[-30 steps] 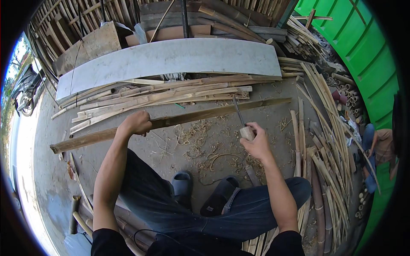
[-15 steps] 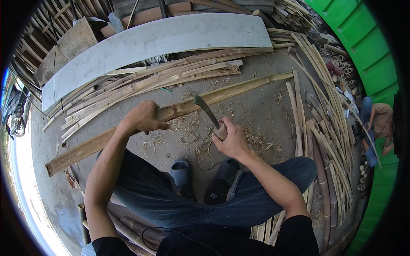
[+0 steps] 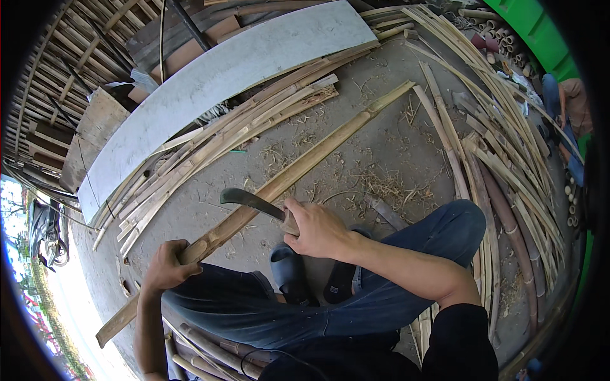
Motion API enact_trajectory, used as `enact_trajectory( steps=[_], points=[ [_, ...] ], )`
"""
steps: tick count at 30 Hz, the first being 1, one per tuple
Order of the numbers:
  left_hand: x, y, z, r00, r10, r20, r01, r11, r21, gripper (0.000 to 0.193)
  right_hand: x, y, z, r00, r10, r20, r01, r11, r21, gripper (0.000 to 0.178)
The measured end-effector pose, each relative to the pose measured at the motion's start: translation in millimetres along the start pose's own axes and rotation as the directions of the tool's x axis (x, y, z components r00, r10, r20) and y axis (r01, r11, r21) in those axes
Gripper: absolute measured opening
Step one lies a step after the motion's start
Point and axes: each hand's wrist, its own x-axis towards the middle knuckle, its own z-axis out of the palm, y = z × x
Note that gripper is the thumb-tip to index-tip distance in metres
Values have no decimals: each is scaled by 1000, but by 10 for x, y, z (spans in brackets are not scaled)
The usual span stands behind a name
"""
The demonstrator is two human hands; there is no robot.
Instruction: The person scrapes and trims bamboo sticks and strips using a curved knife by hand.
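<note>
I see the left hand (image 3: pixel 170 267) gripping the bamboo strip (image 3: pixel 305 162), right hand (image 3: pixel 321 230) clenching the knife (image 3: pixel 255 202) over its edges. Floor (image 3: pixel 346 162) opens either side.

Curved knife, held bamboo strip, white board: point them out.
Curved knife (image 3: pixel 254 202): head view, on its dark blade.
Held bamboo strip (image 3: pixel 283 181): head view, around mid-length.
White board (image 3: pixel 216 79): head view, on its broad face.

Knife handle (image 3: pixel 290 225) partly behind right hand (image 3: pixel 319 231)

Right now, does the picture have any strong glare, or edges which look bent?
Head view: outdoor ground at lower left glares nearly white; the long white board looks bowed by the fisheye, while the curved knife blade appears fairly sharp.
</note>
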Motion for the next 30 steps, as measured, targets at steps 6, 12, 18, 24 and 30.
enact_trajectory(
  steps=[6, 12, 18, 24, 30],
  points=[
    [-660, -178, 487, 959, 36, -282, -43, 999, -17, 44, -152, 127, 199, 984, -12, 177, 17, 999, -27, 61],
    [-574, 450, 657, 911, 132, -392, 10, 941, 338, 88, -134, 217, 172, 982, 68, 179, -43, 989, -140, 54],
    [413, 602, 929, 994, 57, 88, -80, 956, 284, 79, -86, 281, 91, 995, 93, 46, -73, 946, -317, 49],
    [538, 492, 939, 997, 66, 24, -66, 997, -33, 47, -141, 168, 356, 994, 65, 85, -57, 994, -98, 51],
    [609, 201, 1207, 965, 186, -187, -213, 966, -143, 46, 255, 630, 122, 978, 173, -117, -200, 935, -293, 38]
  ],
)
